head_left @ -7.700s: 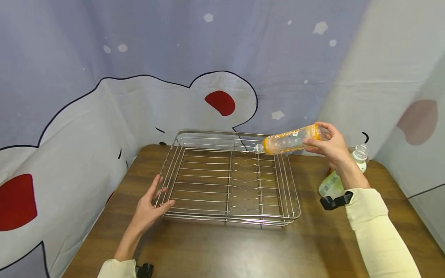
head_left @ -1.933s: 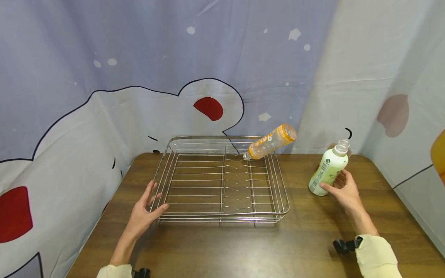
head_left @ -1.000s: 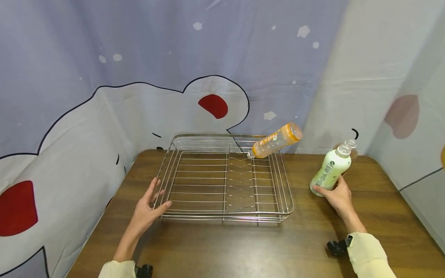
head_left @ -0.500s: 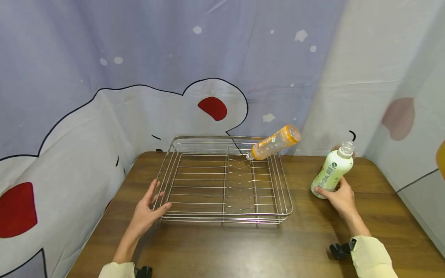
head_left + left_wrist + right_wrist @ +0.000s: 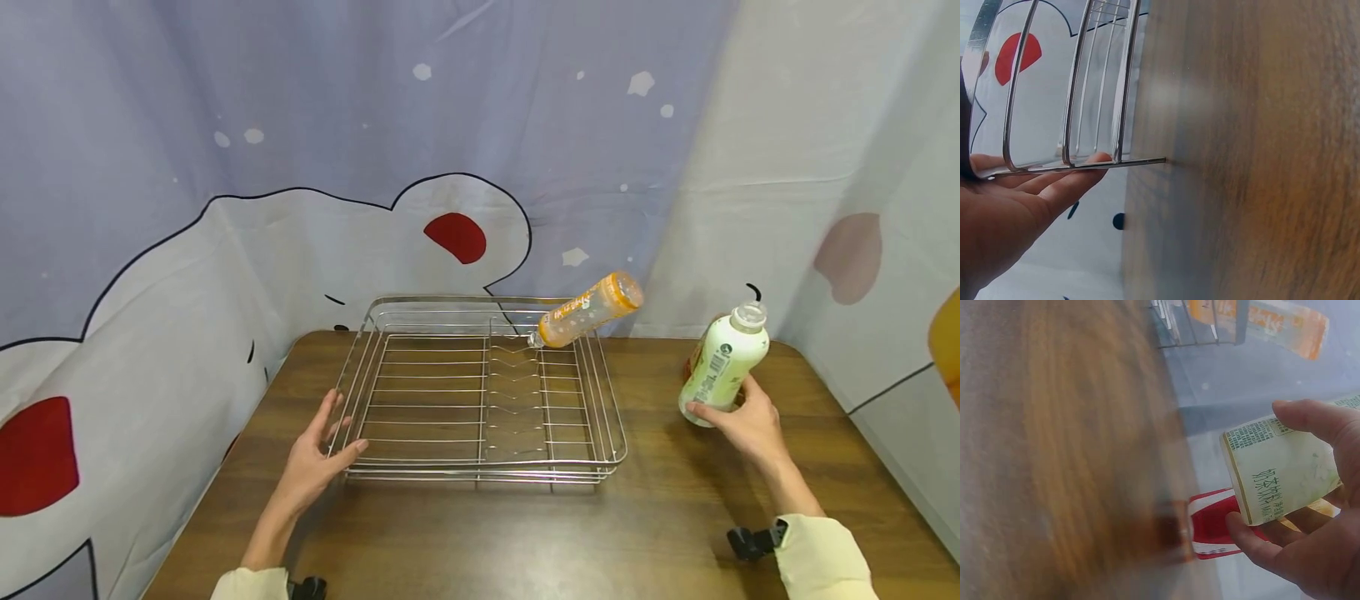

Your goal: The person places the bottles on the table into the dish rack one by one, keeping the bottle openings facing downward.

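A silver wire dish rack [image 5: 525,462] stands on the wooden table. My left hand [image 5: 311,458] grips its left side, thumb over the top rim and fingers outside; in the left wrist view, the fingers [image 5: 1079,181] lie along the end wires. An orange-labelled clear plastic bottle [image 5: 588,311] leans neck down in the rack's back right, base sticking out over the rim. To the right of the rack, my right hand [image 5: 753,427] holds a light green bottle [image 5: 723,362] low on its body, mouth up and tilted. In the right wrist view the green bottle's base [image 5: 1238,478] is off the table.
Behind the green bottle stands a red-labelled bottle [image 5: 1213,525], mostly hidden in the head view. A patterned curtain [image 5: 337,125] hangs along the back and both sides of the table [image 5: 480,542].
Earlier my right hand held the orange-labelled bottle over the rack; it now leans there, released. My right hand has since taken the green bottle and shifted it slightly right. The left hand stays put.
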Action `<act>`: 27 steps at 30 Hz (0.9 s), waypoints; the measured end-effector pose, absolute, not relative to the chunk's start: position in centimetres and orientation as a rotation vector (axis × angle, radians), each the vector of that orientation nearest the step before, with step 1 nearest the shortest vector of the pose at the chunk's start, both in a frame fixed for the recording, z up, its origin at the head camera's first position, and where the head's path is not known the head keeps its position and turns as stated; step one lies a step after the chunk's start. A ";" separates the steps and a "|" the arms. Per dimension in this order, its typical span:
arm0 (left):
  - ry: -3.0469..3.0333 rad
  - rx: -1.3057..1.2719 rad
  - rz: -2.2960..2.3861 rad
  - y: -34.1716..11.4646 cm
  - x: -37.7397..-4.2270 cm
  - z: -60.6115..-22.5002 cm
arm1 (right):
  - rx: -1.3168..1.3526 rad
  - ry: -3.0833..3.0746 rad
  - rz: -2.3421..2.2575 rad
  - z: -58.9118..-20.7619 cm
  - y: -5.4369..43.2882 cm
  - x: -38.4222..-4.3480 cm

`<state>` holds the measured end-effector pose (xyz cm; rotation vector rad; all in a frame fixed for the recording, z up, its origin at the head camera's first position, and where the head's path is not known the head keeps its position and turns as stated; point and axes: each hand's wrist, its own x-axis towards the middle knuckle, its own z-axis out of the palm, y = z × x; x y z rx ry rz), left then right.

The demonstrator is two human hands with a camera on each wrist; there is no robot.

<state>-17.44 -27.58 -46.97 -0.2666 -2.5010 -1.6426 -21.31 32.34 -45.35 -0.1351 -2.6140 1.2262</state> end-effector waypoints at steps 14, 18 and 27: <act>-2.540 -0.233 -1.605 -27.5 -17.2 -46.4 | -0.049 -2.628 1.143 -42.0 31.9 -20.6; -2.543 -0.229 -1.620 -27.5 -17.2 -46.2 | -0.017 -2.635 1.127 -40.9 31.4 -20.4; -2.570 -0.212 -1.593 -27.7 -17.3 -45.9 | 0.071 -2.649 1.089 -39.1 30.2 -20.2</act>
